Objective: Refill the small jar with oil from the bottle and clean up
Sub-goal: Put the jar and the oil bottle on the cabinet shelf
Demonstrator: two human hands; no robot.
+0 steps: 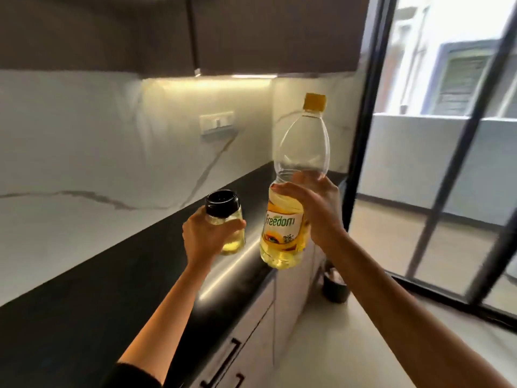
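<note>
Centre frame, above the worktop (112, 289): left hand (208, 236) wrapped round the small jar (228, 219), right hand (316, 203) gripping the bottle (293, 152) just right of it, upright, yellow cap (314, 102) topmost, the jar's black lid (222, 201) seemingly on.

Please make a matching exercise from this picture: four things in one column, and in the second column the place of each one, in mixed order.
1 bottle
2 jar
3 switch panel
4 bin

a on the wall
b in the left hand
c on the floor
d in the right hand

Pairs: 1-d, 2-b, 3-a, 4-c
</note>
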